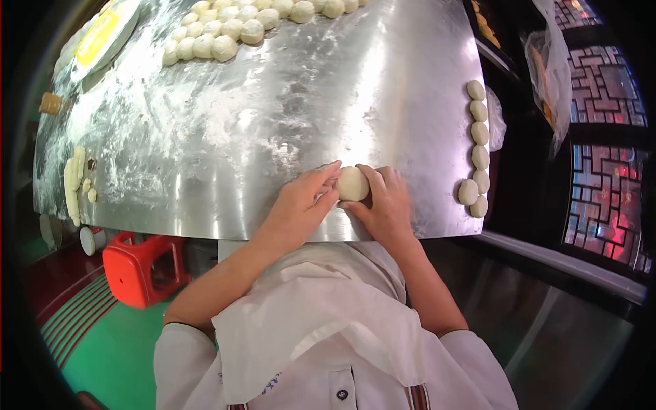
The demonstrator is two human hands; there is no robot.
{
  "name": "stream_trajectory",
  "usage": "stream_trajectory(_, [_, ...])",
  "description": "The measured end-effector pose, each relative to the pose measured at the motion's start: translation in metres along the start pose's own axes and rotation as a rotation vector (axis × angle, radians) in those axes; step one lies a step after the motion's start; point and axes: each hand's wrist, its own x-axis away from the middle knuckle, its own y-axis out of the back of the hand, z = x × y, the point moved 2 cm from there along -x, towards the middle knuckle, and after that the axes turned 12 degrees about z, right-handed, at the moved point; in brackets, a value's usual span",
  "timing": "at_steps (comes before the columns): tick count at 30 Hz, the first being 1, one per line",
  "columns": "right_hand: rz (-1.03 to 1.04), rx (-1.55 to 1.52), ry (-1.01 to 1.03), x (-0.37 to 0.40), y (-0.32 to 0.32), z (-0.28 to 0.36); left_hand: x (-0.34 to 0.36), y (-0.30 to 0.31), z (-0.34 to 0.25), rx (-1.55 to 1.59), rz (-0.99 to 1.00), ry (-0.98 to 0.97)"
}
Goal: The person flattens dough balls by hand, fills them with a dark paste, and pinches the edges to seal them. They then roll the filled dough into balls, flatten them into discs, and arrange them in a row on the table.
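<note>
A round, pale, slightly flattened dough ball (353,183) sits near the front edge of the steel worktable (273,154), between my two hands. My left hand (305,205) cups its left side, fingertips at the dough and thumb bent below. From the right, my right hand (387,203) curls around it, with the index finger over the far side and the thumb along the near side. The dough's lower edges are partly hidden by my fingers.
Several dough balls (476,133) line the table's right edge. More floured dough balls (224,48) crowd the far side. Dough strips (74,184) and small scraps lie at left, below a white tray (106,41). A red stool (140,273) stands on the floor. Flour dusts the table's left half.
</note>
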Motion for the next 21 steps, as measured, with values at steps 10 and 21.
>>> stream_trajectory(10, [-0.246,0.243,-0.478,0.122,0.043,-0.087,-0.004,0.04,-0.012,-0.098,-0.066,0.051])
stream_trajectory(21, [-0.374,0.429,-0.762,0.145,0.068,-0.144,0.034,0.097,0.012,-0.352,-0.381,-0.038])
